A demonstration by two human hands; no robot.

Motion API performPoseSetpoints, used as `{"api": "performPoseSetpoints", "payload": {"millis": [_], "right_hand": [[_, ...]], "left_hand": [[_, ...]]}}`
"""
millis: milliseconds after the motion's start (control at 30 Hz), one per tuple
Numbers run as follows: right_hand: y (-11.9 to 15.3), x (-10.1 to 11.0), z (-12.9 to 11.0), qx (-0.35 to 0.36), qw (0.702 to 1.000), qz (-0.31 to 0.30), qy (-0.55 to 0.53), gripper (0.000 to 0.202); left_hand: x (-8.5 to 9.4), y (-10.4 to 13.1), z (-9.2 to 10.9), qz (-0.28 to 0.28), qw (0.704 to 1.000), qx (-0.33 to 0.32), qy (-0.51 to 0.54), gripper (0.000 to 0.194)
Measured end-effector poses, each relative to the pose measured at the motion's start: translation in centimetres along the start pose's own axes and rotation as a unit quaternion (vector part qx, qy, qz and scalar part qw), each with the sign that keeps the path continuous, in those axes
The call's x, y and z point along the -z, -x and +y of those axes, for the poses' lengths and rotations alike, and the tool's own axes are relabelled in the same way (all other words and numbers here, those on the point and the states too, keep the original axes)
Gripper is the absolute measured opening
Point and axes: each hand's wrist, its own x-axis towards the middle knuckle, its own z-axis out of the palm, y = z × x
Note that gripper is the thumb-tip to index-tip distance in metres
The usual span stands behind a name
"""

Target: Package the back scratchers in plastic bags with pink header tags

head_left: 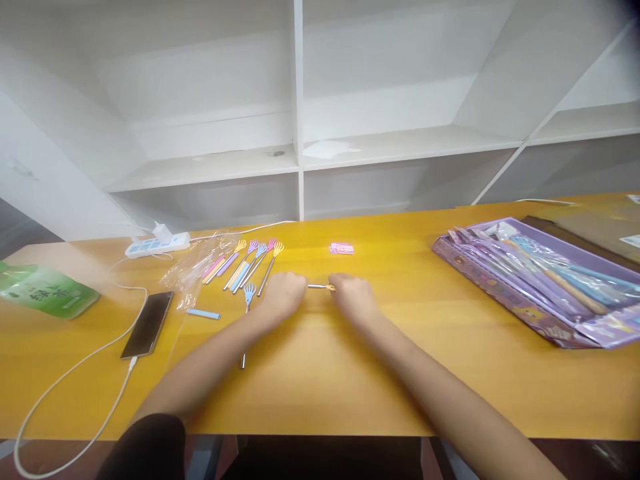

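My left hand [284, 295] and my right hand [355, 297] are both closed on a small back scratcher with a metal rod [316, 287]. The rod shows in the gap between my fists. A bit of its yellow claw end peeks out by my right fingers; the rest is hidden. Left of my left hand, several back scratchers [240, 267] with yellow, purple, blue and pink hand-shaped heads lie side by side. One blue-headed back scratcher [249, 293] lies apart, partly behind my left forearm. A loose blue tube [204, 314] rests near it.
Pink labels [341, 249] lie beyond my hands. On the right stands a purple display box [445, 250] of wrapped back scratchers. A phone [147, 325] on a white cable, a green bottle or pouch [50, 291], a power strip [157, 245] and clear plastic bags [187, 280] occupy the left.
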Motion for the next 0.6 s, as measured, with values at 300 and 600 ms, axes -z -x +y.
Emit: {"api": "performPoseSetpoints", "payload": {"millis": [300, 600], "right_hand": [[-0.9, -4.2, -1.1, 0.036, 0.998, -0.041, -0.021, 0.021], [-0.4, -5.2, -0.4, 0.021, 0.992, -0.031, -0.121, 0.016]], "left_hand": [[-2.0, 0.2, 0.2, -0.018, 0.998, -0.005, -0.058, 0.033], [-4.1, -0.4, 0.5, -0.003, 0.999, -0.029, -0.033, 0.028]]}}
